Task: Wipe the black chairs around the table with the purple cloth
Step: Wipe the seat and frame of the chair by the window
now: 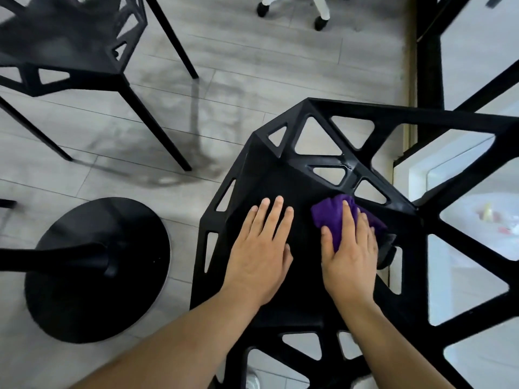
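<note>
A black chair point(306, 181) with triangular cut-outs stands right below me, its flat seat in the middle of the view. My left hand point(261, 254) lies flat on the seat with straight fingers and holds nothing. My right hand point(351, 248) presses the bunched purple cloth point(331, 211) onto the right side of the seat, fingers spread over it. Part of the cloth sticks out beyond the fingertips and along the hand's right edge. A second black chair point(67, 49) stands at the upper left, blurred.
The round black table base point(92, 293) with its column sits on the grey plank floor at the lower left. White castor legs point(320, 12) of an office chair show at the top. A black-framed glass wall point(429, 66) runs along the right.
</note>
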